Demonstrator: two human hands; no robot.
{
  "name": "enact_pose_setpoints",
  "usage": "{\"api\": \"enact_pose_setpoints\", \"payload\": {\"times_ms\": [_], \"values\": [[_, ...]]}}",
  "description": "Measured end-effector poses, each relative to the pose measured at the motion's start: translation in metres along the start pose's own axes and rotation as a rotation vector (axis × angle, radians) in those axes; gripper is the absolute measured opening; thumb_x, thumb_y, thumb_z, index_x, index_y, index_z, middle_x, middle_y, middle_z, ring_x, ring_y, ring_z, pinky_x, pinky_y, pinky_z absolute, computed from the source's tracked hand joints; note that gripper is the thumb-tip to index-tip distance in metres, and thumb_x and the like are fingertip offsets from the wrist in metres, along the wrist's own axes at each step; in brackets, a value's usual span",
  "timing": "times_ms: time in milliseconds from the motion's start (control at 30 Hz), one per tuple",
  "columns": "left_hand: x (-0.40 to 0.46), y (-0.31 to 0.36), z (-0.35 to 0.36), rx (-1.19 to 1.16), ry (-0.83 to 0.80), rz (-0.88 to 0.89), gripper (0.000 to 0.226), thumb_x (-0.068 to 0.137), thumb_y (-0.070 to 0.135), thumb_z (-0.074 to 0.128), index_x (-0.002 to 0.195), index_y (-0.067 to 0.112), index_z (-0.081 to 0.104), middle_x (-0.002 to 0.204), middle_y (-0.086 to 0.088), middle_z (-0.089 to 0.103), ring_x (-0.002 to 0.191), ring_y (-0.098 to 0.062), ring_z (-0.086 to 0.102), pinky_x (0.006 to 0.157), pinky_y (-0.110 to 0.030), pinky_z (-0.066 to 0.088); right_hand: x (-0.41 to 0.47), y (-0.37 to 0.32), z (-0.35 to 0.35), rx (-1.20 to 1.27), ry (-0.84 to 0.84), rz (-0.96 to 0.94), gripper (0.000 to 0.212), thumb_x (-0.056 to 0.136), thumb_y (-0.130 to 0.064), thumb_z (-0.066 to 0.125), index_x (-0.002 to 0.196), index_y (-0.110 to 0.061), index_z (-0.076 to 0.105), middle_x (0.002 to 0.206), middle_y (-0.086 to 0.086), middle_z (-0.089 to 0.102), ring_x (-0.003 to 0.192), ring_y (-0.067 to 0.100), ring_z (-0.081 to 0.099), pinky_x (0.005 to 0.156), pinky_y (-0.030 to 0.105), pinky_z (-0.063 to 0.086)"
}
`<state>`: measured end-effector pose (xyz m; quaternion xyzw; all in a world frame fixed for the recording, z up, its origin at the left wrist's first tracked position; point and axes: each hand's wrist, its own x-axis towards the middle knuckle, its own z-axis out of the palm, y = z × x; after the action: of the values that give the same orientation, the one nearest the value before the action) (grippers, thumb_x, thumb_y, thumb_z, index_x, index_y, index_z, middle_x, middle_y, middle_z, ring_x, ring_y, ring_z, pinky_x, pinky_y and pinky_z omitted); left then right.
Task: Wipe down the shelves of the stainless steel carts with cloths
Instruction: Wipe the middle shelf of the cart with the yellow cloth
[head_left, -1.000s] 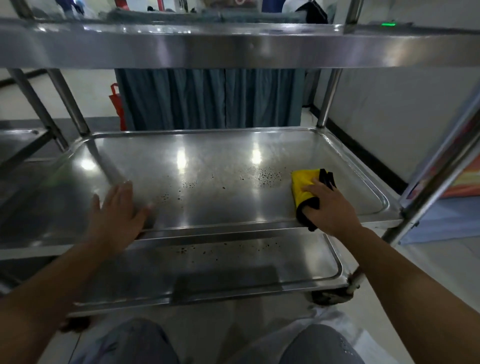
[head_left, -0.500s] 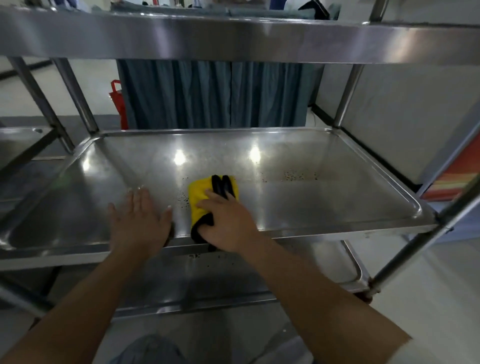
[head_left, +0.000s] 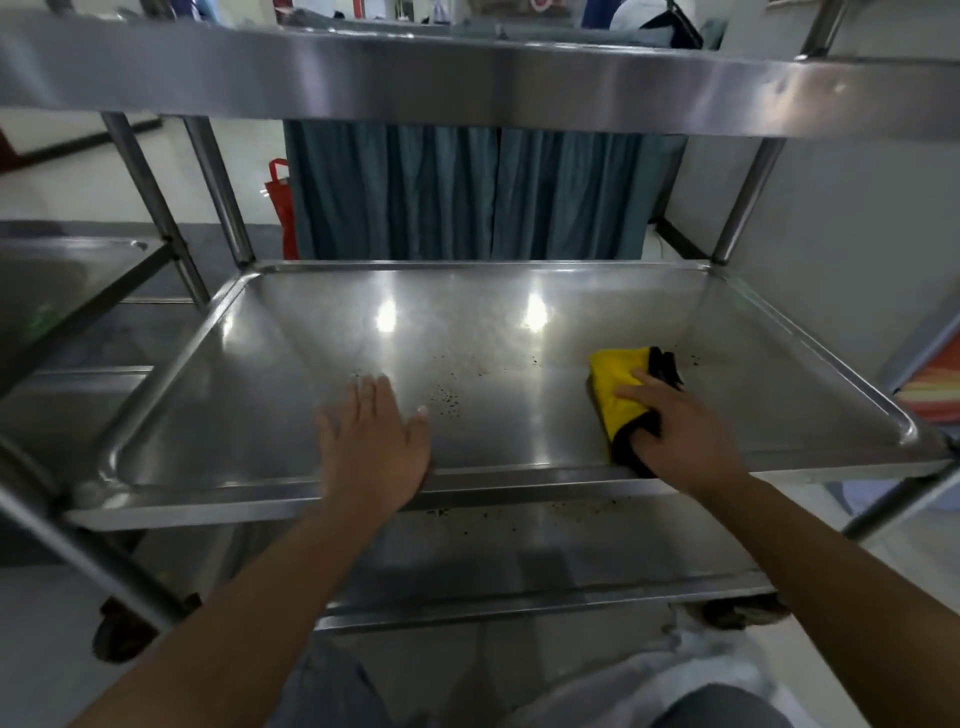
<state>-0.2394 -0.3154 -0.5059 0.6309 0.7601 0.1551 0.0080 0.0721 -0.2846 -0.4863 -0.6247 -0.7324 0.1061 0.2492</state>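
It looks like a clinic or hospital service room, with a three-shelf stainless steel cart (head_left: 519, 88), a pleated blue-grey curtain (head_left: 467, 192) and a pale tiled floor (head_left: 78, 192).

The cart's middle shelf (head_left: 493, 415) was smooth, glossy metal, mirroring two lights and flecked with dark specks. The cloth (head_left: 618, 384) was soft yellow fabric edged in black. Behind hung a matt, pleated blue-grey curtain (head_left: 467, 192).
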Motion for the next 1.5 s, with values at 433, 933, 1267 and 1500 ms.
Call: {"api": "enact_pose_setpoints", "payload": {"times_ms": [433, 933, 1267, 1500], "values": [[-0.032, -0.126, -0.05, 0.155, -0.034, -0.115, 0.088, 0.083, 0.069, 0.012, 0.149, 0.014, 0.031, 0.161, -0.005, 0.02, 0.149, -0.021, 0.006, 0.119, -0.05, 0.007, -0.007, -0.084, 0.037, -0.184, -0.076, 0.097, 0.049, 0.088, -0.032, 0.048, 0.136, -0.026, 0.045, 0.155, 0.002, 0.027, 0.139, 0.039, 0.023, 0.103, 0.051, 0.037], [-0.021, -0.133, -0.047, 0.325, -0.187, -0.291, 0.095, 0.086, 0.074, 0.006, 0.154, 0.007, 0.005, 0.162, -0.013, 0.001, 0.149, -0.024, -0.007, 0.115, -0.058, -0.009, -0.008, -0.2, 0.107, -0.078, -0.334, -0.474, 0.054, 0.091, -0.032, 0.049, 0.143, -0.032, 0.035, 0.159, -0.006, 0.012, 0.146, 0.03, 0.008, 0.113, 0.049, 0.025], [-0.031, -0.126, -0.047, 0.279, -0.125, -0.258, 0.088, 0.093, 0.066, 0.009, 0.152, 0.002, 0.008, 0.161, -0.017, 0.008, 0.149, -0.025, -0.003, 0.116, -0.058, -0.007, -0.003, -0.157, 0.087, -0.122, -0.241, -0.396, 0.05, 0.091, -0.025, 0.053, 0.139, -0.033, 0.044, 0.156, -0.001, 0.024, 0.14, 0.033, 0.022, 0.11, 0.04, 0.023], [-0.034, -0.124, -0.043, 0.212, 0.061, -0.34, 0.072, 0.096, 0.048, 0.024, 0.149, -0.001, 0.02, 0.155, -0.018, 0.026, 0.145, -0.028, 0.017, 0.116, -0.056, 0.008, 0.02, -0.258, 0.138, 0.009, -0.408, -0.559, 0.054, 0.089, -0.019, 0.05, 0.139, -0.037, 0.043, 0.157, -0.006, 0.021, 0.144, 0.028, 0.016, 0.115, 0.04, 0.016]]}}
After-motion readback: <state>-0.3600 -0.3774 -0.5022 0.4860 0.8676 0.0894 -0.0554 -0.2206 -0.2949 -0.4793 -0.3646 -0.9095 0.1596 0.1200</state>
